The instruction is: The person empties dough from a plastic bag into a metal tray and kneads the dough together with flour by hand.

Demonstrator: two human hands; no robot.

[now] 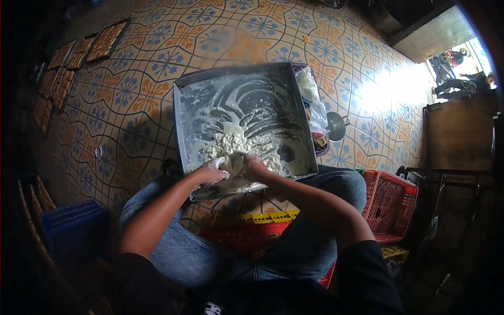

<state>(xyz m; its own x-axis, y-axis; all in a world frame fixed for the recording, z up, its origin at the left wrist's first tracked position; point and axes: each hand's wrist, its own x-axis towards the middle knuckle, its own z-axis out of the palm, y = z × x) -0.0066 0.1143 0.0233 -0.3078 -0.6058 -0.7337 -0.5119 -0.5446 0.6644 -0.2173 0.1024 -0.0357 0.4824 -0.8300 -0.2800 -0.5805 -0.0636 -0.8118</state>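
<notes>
A wet, crumbly dough point(231, 143) is heaped near the close side of a large grey metal tray point(179, 121), with streaks of flour paste smeared across the tray's bottom. My left hand point(212, 172) is at the heap's near left edge, coated in white dough, its thumb and fingers apart. Close beside it, my right hand point(254, 165) presses down into the dough from the right. Its fingertips are hidden in the mix, so their grip does not show.
Behind the tray's right side is a purple crate with plastic bags point(317, 113), beside a metal bowl point(336, 126). Red crates point(391, 205) stand at right, a blue crate point(73, 226) at left. Filled trays point(107, 41) lie on the patterned tile floor point(142, 79).
</notes>
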